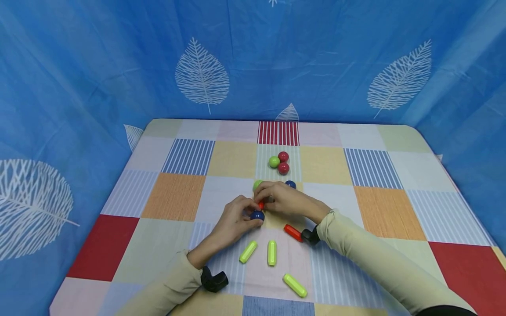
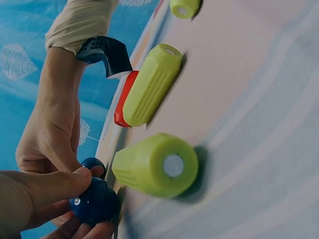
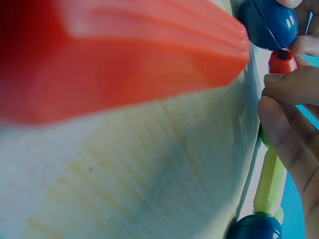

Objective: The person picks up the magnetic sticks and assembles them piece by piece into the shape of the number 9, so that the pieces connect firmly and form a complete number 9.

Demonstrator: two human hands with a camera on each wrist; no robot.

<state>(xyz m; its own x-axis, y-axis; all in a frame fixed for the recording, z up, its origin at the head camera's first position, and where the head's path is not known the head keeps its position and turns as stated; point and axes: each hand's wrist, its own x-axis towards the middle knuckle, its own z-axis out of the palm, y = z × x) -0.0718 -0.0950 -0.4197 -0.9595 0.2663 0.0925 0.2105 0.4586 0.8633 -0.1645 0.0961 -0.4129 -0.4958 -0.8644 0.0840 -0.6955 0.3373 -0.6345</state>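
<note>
My left hand (image 1: 233,219) grips a glossy blue ball (image 1: 257,215) between thumb and fingers. A short red rod (image 3: 282,62) is pinched in my right hand (image 1: 282,197), its end right at the ball in the right wrist view. Beyond my right hand, a green ball (image 1: 258,184) and a second blue ball (image 1: 290,184) show partly. In the right wrist view a yellow-green rod (image 3: 269,184) runs down to a blue ball (image 3: 256,228); my right hand hides that rod in the head view.
Nearer me lie another red rod (image 1: 293,233), beside the right wrist's black camera mount (image 1: 310,237), and yellow-green rods (image 1: 272,253), one with a pale disc on its end. Farther back sit a green ball (image 1: 274,162) and two dark red balls (image 1: 283,168). A patchwork cloth (image 1: 174,197) covers the table.
</note>
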